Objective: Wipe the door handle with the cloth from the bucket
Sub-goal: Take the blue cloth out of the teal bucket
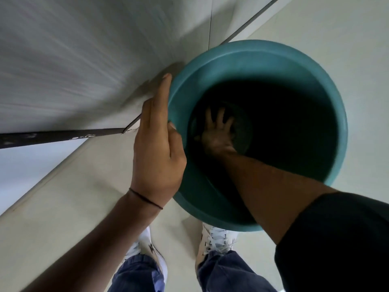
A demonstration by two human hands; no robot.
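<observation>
A teal bucket (294,57) stands on the floor just in front of my feet, and I look straight down into its dark inside. My left hand (157,148) grips its left rim, thumb inside and fingers along the outside. My right hand (217,133) reaches deep into the bucket with its fingers spread near the bottom. A dim greenish shape (242,131) lies under those fingers; I cannot tell whether it is the cloth. No door handle is in view.
A pale wall or door panel (84,60) rises at the left, close to the bucket, with a dark strip (52,137) along its base. My white shoes (219,239) stand on the beige floor (63,207), right behind the bucket.
</observation>
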